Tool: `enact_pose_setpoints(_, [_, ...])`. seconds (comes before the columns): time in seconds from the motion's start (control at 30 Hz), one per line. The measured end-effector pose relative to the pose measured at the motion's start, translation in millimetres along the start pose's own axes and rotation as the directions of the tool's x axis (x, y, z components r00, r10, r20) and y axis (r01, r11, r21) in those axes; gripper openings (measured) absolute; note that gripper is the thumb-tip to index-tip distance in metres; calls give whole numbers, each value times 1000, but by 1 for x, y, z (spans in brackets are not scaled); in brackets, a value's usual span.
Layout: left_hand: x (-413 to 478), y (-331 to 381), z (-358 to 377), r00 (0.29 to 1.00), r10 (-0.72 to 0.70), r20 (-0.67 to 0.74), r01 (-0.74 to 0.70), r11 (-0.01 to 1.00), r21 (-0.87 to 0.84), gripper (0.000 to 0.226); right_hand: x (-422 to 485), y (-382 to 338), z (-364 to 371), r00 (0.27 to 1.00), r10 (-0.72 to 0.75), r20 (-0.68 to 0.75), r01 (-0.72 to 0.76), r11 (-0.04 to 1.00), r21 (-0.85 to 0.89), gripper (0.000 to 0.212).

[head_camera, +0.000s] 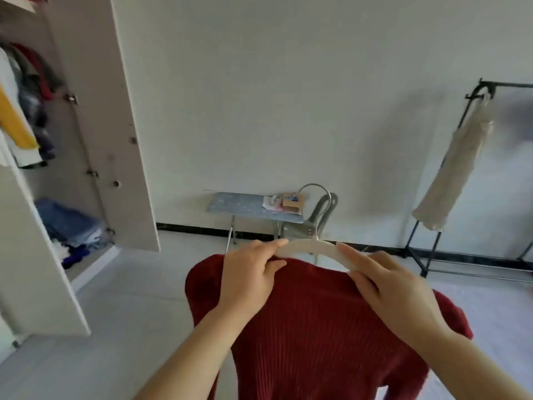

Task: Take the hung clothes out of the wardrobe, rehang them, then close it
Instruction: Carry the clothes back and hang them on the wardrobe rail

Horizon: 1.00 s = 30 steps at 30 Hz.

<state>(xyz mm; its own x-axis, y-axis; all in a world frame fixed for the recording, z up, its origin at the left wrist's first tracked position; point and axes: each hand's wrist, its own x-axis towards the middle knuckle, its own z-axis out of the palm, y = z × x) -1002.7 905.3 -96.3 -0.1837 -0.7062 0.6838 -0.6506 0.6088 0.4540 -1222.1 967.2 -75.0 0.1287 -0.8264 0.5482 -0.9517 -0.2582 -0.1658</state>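
Bedroom: both hands grip hanger [311, 249] w/ red sweater [311, 327].

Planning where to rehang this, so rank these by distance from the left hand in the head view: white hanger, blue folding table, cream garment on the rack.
1. The white hanger: gripped by the left hand, directly in front.
2. The blue folding table: straight ahead, against the far wall.
3. The cream garment: far right, hanging on the black rack.

head-worn view, forward and down
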Motion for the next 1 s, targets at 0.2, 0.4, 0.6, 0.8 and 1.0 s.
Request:
enact_pose_setpoints(0.2, [35, -132, -67, 985, -152, -88, 163, 976, 141, 41, 119, -85, 80, 980, -201, 8, 200, 976, 83, 44])
enact_pose_setpoints(0.4, [64, -245, -124, 956, -209, -204, 260, 927, 269, 40, 227, -168, 150, 929, -355, -105, 365, 926, 96, 47])
enact_pose_setpoints(0.6, [88, -334, -152, 932, -248, -263, 331, 878, 345, 48, 320, -220, 213, 871, -456, -185, 482, 865, 137, 47])
enact_pose_setpoints(0.8, [136, -423, -153, 907, -281, -315, 395, 830, 395, 53, 419, -248, 286, 796, -538, -275, 591, 789, 168, 46])
enact_pose_setpoints(1.0, [208, -508, -156, 860, -300, -413, 479, 753, 451, 56, 534, -274, 353, 748, -587, -311, 659, 714, 238, 45])
